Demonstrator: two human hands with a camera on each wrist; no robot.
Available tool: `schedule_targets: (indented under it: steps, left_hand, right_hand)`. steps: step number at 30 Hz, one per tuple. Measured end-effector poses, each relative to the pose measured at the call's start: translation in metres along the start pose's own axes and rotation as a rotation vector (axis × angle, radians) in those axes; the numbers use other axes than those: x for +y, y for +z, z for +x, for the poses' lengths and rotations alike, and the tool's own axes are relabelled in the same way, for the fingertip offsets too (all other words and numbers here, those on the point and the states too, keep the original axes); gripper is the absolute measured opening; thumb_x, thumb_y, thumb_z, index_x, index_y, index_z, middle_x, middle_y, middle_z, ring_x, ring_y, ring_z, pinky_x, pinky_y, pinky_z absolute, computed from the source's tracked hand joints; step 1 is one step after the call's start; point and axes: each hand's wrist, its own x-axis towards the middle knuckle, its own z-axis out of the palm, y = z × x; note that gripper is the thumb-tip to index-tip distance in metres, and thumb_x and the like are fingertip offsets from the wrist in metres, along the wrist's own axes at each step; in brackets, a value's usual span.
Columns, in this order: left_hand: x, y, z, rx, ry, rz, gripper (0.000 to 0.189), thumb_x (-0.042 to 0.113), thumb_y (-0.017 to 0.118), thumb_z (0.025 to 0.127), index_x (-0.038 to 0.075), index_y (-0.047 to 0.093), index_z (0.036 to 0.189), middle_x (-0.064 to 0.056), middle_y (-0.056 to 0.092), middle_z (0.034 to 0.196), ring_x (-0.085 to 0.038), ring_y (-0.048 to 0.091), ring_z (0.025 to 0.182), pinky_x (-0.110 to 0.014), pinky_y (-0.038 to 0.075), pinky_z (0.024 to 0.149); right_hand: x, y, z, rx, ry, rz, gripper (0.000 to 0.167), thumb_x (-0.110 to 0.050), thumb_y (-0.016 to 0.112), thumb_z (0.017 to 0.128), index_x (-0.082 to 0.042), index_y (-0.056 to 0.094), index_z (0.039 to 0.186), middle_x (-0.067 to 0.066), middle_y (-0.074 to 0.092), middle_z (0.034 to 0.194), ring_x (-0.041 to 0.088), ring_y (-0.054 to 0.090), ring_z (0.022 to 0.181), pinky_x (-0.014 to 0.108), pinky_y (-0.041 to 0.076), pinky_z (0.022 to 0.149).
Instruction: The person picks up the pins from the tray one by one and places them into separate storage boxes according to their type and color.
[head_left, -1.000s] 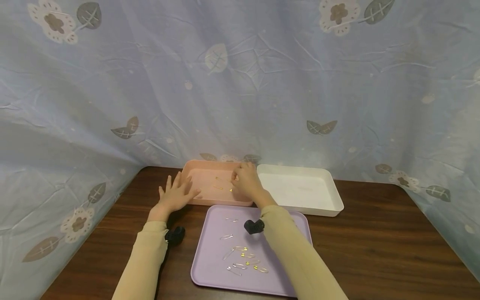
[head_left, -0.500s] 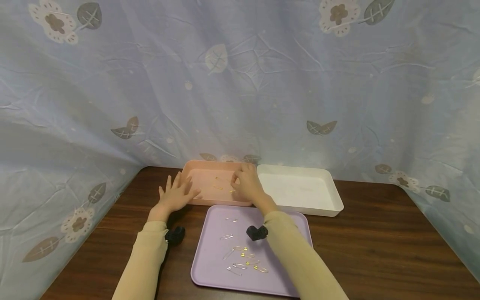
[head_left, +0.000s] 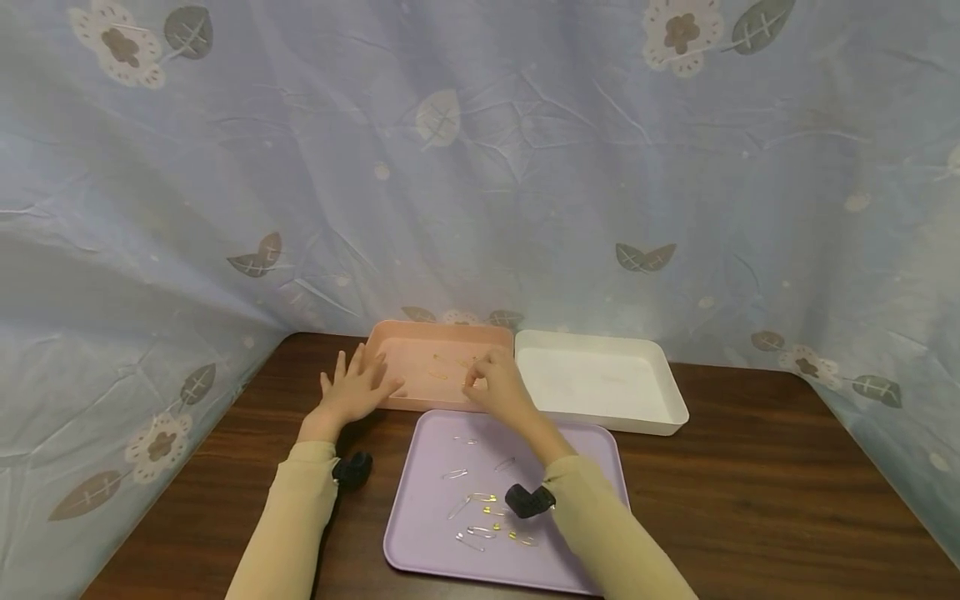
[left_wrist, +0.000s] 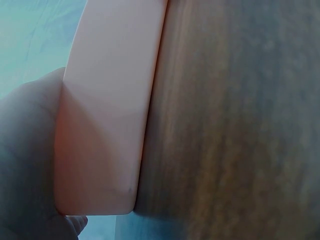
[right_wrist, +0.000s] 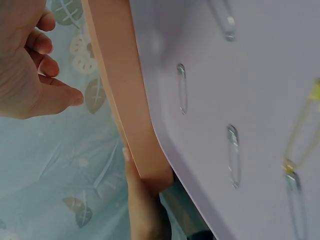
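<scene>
My left hand (head_left: 351,392) lies with spread fingers over the left end of the pink tray (head_left: 405,403). In the left wrist view, the hand's edge is right against the outer wall of that pink tray (left_wrist: 107,115). My right hand (head_left: 498,385) hovers over the pink tray's right part, fingers loosely bent. The right wrist view shows a gap between thumb and fingers of the right hand (right_wrist: 42,70), with nothing held there. Several gold safety pins (head_left: 438,374) lie in the pink tray, some partly hidden behind the right hand.
A purple tray (head_left: 420,546) in front carries several silver safety pins (head_left: 454,474) and gold safety pins (head_left: 522,539); my right forearm crosses over it. The white tray (head_left: 600,379) stands right of the pink one. A patterned curtain (head_left: 562,208) hangs behind the wooden table (head_left: 750,483).
My right hand has drawn back slightly toward me over the pink tray, uncovering a gold safety pin there. A silver safety pin on the purple tray has come into view. The left hand stays put.
</scene>
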Motion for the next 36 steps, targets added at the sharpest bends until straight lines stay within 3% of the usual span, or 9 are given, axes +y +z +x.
schedule_targets:
  steps: [13,19,36]
  left_hand:
    - [-0.001,0.001,0.000,0.007,0.001,0.002,0.083,0.066,0.039,0.094,0.016,0.019,0.157,-0.022,-0.005,0.164,-0.054,-0.010,0.146,-0.080,-0.004,0.105]
    - [-0.002,0.002,0.002,0.011,0.003,0.012,0.086,0.071,0.036,0.092,0.017,0.019,0.157,-0.022,-0.002,0.164,-0.054,-0.009,0.146,-0.081,-0.002,0.105]
    - [0.000,0.001,0.000,0.008,-0.001,0.019,0.085,0.070,0.037,0.092,0.017,0.019,0.157,-0.022,-0.003,0.164,-0.055,-0.008,0.146,-0.080,-0.001,0.106]
  right_hand:
    - [-0.015,-0.007,-0.037,0.007,0.091,0.100,0.013,-0.008,0.076,0.078,-0.012,0.065,0.073,0.005,0.057,0.093,0.023,0.046,0.095,0.032,0.037,0.082]
    - [-0.017,-0.010,-0.054,0.006,0.120,0.099,0.013,-0.011,0.077,0.079,-0.015,0.066,0.074,0.002,0.057,0.094,0.018,0.042,0.091,0.028,0.035,0.077]
    - [-0.019,-0.017,-0.091,-0.044,0.126,0.055,0.019,-0.013,0.078,0.079,-0.021,0.062,0.071,-0.003,0.054,0.091,0.016,0.044,0.094,0.030,0.038,0.079]
